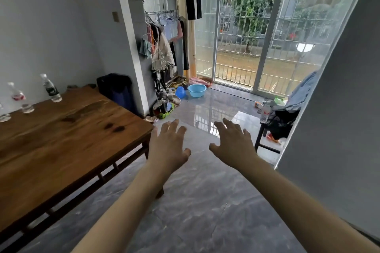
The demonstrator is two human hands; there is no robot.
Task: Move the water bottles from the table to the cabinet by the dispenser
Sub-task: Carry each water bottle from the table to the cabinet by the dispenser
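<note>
Both hands are empty: the left hand [168,146] and right hand [232,146] hover with fingers spread over the floor, just off the near corner of the wooden surface [82,133]. The water bottles [50,88] stand along that surface's far edge by the wall, well apart from either hand; at least three show, one cut off by the frame edge. They look nearly empty and light, so a hasty reach across the surface could knock one into its neighbour. Neither cabinet nor dispenser is in view, so the carry route cannot be judged.
</note>
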